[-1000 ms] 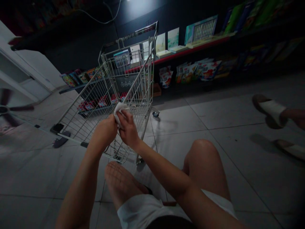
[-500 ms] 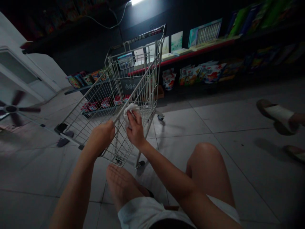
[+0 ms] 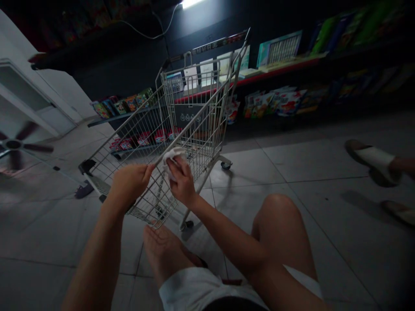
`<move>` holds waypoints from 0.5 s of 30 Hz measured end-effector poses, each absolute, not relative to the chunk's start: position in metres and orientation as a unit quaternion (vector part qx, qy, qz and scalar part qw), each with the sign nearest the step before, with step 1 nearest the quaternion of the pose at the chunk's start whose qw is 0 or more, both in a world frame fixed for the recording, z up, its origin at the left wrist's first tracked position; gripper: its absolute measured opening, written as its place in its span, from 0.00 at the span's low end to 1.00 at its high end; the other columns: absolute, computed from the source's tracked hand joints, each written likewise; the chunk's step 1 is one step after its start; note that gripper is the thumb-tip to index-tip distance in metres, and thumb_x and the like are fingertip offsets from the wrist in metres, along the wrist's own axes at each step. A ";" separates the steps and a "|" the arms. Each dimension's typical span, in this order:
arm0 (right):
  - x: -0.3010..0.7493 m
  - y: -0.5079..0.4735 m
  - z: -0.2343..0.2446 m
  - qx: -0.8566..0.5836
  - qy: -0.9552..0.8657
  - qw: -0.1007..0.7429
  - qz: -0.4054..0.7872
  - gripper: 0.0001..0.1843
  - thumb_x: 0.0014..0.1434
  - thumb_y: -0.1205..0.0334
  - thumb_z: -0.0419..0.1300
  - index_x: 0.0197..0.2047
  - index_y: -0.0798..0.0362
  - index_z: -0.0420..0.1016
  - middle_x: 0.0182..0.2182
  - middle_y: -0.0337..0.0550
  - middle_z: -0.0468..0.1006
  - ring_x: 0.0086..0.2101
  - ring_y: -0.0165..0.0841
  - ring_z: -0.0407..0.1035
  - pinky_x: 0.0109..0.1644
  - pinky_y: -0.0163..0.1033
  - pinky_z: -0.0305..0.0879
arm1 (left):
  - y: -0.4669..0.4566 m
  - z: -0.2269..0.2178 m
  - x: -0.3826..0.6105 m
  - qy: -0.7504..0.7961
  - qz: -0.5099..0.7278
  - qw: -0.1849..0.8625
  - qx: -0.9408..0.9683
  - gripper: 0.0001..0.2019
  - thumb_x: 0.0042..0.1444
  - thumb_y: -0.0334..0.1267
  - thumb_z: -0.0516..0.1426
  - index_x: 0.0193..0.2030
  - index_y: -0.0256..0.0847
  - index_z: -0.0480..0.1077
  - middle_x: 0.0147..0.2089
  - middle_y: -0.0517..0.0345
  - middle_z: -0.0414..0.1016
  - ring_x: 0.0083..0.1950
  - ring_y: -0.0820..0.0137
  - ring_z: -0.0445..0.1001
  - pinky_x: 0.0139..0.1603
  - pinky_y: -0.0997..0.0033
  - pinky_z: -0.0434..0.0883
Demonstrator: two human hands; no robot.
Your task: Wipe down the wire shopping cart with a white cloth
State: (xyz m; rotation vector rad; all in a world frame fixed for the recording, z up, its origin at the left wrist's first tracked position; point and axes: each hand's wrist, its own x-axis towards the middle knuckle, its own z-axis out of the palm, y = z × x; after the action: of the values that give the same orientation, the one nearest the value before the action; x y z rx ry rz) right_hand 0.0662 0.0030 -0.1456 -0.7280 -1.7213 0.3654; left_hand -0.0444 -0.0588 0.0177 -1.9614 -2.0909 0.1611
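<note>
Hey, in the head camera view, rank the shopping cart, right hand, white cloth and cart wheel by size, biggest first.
Shopping cart first, then the right hand, then the white cloth it holds, though both sit close to the camera, so that order is unsure. Smallest, the cart wheel.

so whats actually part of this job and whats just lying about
In use: left hand gripping the cart; right hand holding a white cloth against the cart's wire.

Just around: dark slipper, books, packets, fan.
</note>
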 end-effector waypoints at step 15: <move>0.067 -0.020 -0.316 -0.416 -0.772 0.406 0.257 0.37 0.50 0.76 0.55 0.65 0.55 0.66 0.63 0.55 0.63 0.63 0.44 0.57 0.69 0.52 0.60 | -0.026 0.004 -0.039 -0.688 -0.068 0.030 -0.722 0.22 0.68 0.44 0.39 0.32 0.41 0.68 0.31 0.52 0.79 0.33 0.67 0.76 0.35 0.71 0.66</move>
State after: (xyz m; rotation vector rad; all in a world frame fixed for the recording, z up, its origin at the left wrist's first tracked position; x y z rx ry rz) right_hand 0.0675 -0.0202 -0.3164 -1.0499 -1.9471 0.6479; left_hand -0.0386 -0.0259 0.0041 -2.2257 -2.1205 -0.2102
